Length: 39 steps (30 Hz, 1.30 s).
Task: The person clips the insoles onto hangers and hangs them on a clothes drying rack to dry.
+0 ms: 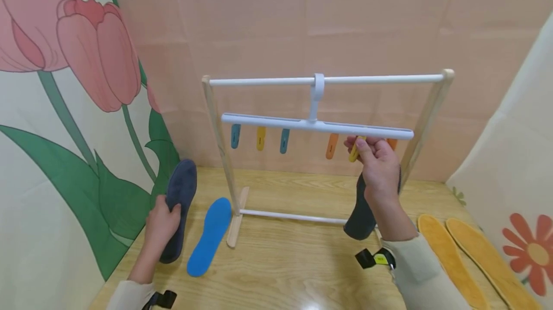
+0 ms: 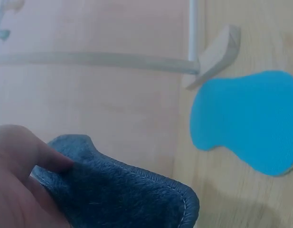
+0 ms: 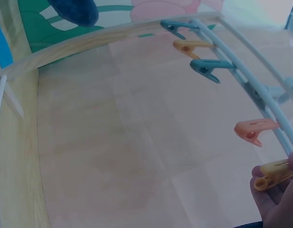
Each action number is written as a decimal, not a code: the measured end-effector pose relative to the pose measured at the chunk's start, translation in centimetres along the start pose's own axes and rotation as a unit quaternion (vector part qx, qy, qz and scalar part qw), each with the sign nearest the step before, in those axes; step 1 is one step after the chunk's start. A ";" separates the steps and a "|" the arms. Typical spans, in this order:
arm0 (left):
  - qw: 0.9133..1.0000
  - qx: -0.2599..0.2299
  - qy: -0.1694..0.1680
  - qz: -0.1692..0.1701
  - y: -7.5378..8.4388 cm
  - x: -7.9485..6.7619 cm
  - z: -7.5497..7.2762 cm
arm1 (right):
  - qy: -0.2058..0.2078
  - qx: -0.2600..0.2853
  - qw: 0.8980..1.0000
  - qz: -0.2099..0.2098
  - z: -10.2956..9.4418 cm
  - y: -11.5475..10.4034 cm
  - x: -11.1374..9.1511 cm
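Observation:
My left hand [image 1: 161, 221] grips a dark blue insole [image 1: 183, 187] by its edge, above the left of the table. In the left wrist view that insole [image 2: 122, 190] shows a fuzzy face and a stitched rim. With thumb and fingers my right hand [image 1: 382, 168] pinches a yellow clip [image 1: 356, 150] on the white clip hanger [image 1: 268, 121]. Below and partly behind that hand hangs a dark insole [image 1: 362, 209]; its top is hidden. An orange clip [image 1: 392, 143] peeks out just right of the right hand. In the right wrist view, the pinched yellow clip [image 3: 274, 175] sits at the lower right.
The hanger hooks over a white-and-wood rack [image 1: 263, 81]. Blue clips [image 1: 283, 141], another yellow clip [image 1: 261, 138] and another orange clip [image 1: 331, 146] hang along it. A bright blue insole [image 1: 210, 235] lies left of the rack; two yellow insoles [image 1: 449, 257] lie at the right.

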<state>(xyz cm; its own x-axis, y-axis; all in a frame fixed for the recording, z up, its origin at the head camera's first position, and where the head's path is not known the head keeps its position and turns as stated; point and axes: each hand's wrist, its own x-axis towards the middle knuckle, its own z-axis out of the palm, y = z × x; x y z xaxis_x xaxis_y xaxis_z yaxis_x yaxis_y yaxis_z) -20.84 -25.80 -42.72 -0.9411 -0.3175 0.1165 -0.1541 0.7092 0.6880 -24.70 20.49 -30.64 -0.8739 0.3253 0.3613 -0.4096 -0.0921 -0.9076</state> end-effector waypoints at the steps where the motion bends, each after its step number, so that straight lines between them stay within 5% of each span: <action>1: 1.000 -0.004 0.003 0.002 0.2 -0.2 0.0 | 0.000 0.001 1.000 0.001 0.0 0.0 0.0; 12: 0.998 -0.056 0.005 0.012 2.3 -2.2 0.5 | -0.002 0.029 1.000 0.001 0.0 0.0 0.1; 39: 0.987 -0.154 0.020 0.051 7.0 -5.6 2.6 | 0.002 0.003 1.000 0.016 0.0 0.0 0.0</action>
<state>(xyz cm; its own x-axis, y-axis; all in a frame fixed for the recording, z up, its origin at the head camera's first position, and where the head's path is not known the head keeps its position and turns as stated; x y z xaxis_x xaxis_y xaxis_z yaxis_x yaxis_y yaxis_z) -17.45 -17.49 -40.41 -0.9337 -0.2825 0.2198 0.0451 0.5163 0.8552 -24.70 20.54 -30.63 -0.8857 0.3263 0.3303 -0.3820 -0.1076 -0.9179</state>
